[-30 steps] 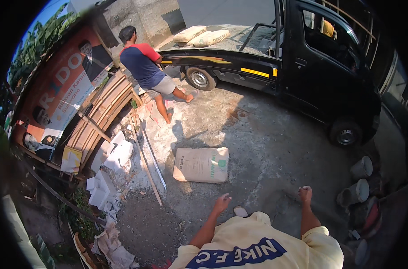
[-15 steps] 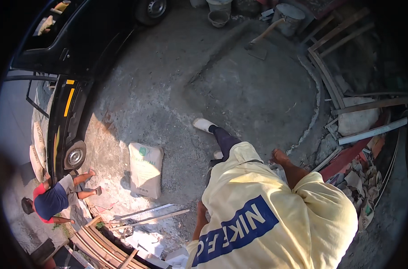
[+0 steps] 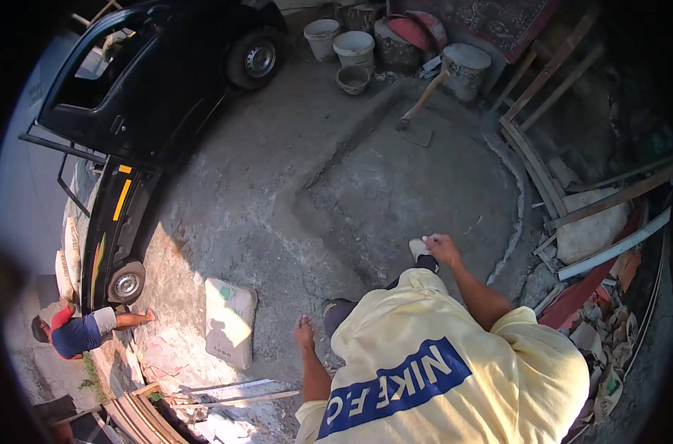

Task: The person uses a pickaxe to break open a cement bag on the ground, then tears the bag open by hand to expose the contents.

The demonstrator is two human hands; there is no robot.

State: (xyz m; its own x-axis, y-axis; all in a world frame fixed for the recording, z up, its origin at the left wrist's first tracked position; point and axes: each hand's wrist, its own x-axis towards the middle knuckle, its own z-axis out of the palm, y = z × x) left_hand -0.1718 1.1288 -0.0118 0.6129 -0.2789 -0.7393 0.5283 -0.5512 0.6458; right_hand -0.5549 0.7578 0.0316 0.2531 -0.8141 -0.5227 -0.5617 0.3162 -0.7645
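My right hand (image 3: 443,249) is held out in front of my body, over my light-coloured shoe (image 3: 419,249). Its fingers bend loosely, with nothing visible in them. Lower and to the left, my left hand (image 3: 305,333) hangs beside my dark trouser leg (image 3: 338,316), fingers slack and apart from any object. Left of that hand, a full pale sack (image 3: 230,322) with green print lies on the concrete. Farther ahead a hoe (image 3: 425,100) with a wooden handle rests, its blade flat, inside a low ridge of grey mortar (image 3: 516,200). Neither hand touches either thing.
A black pickup truck (image 3: 118,111) stands at the left. By its rear wheel is a person (image 3: 81,333) in a dark blue and red shirt. Buckets (image 3: 354,49) stand at the back. Wooden frames (image 3: 533,166) and rubble (image 3: 599,340) line the right side; planks (image 3: 140,414) lie lower left.
My right hand has swung forward and my left hand has come out from beside my shirt. My front foot has changed position. The person by the truck has shifted, and the whole view has moved slightly.
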